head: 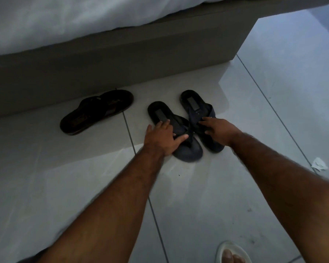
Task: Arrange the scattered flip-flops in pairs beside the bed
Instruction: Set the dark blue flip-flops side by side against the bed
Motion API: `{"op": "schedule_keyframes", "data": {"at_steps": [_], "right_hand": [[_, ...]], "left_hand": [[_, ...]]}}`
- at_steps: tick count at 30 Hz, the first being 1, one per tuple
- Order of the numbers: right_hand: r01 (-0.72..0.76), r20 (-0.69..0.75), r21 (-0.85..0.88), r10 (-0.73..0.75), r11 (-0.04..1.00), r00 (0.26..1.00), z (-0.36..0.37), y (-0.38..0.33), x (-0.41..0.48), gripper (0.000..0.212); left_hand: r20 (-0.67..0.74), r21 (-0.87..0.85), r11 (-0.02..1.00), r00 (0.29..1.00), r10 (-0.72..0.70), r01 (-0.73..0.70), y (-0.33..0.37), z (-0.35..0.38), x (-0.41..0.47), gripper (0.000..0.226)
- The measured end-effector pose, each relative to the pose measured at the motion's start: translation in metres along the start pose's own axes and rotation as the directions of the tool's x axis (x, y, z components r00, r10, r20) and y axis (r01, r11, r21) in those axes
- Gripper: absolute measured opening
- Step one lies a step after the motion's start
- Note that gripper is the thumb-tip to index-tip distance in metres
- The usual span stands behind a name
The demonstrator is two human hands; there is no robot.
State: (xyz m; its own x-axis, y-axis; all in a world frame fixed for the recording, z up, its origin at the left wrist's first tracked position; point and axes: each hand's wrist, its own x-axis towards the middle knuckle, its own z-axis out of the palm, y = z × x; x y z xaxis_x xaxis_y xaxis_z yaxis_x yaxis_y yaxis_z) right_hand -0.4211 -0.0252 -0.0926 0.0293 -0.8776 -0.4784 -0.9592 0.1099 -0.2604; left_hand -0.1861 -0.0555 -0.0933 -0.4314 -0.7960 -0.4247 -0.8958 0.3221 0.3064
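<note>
Two dark navy flip-flops lie side by side on the tiled floor, heels toward the bed. My left hand (162, 138) rests on the left navy flip-flop (159, 112), fingers spread over its strap and edge. My right hand (217, 128) presses on the strap of the right navy flip-flop (191, 100), fingers spread. A single dark brown flip-flop (97, 111) lies at an angle to the left, close to the bed base (122, 59), apart from both hands.
White bedding (65, 18) hangs over the bed's edge above. A crumpled scrap of white paper (319, 164) lies on the floor at the right. My foot in a white sandal (233, 253) shows at the bottom right. Grey floor tiles (46, 177) surround everything.
</note>
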Motion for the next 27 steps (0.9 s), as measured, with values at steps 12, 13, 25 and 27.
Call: {"op": "schedule_keyframes", "data": {"at_steps": [12,13,25,27], "right_hand": [[0.005,-0.132,-0.056,-0.012,0.998,0.991,0.006,-0.004,0.038,0.050],[0.005,-0.129,-0.057,-0.013,0.998,0.992,0.003,-0.006,0.047,0.050],[-0.042,-0.112,-0.019,0.040,0.999,0.993,-0.017,-0.015,0.102,0.053],[-0.043,-0.121,-0.014,0.041,0.999,0.992,-0.015,-0.017,0.102,0.056]], "left_hand": [[0.002,0.046,0.998,0.999,-0.033,0.033,0.005,-0.003,0.037,0.104],[0.019,0.047,0.999,1.000,-0.023,0.022,-0.002,-0.008,0.044,0.112],[0.162,0.226,0.959,0.978,0.134,-0.170,-0.034,-0.045,0.100,0.153],[0.163,0.233,0.958,0.978,0.134,-0.170,-0.034,-0.045,0.103,0.155]]}}
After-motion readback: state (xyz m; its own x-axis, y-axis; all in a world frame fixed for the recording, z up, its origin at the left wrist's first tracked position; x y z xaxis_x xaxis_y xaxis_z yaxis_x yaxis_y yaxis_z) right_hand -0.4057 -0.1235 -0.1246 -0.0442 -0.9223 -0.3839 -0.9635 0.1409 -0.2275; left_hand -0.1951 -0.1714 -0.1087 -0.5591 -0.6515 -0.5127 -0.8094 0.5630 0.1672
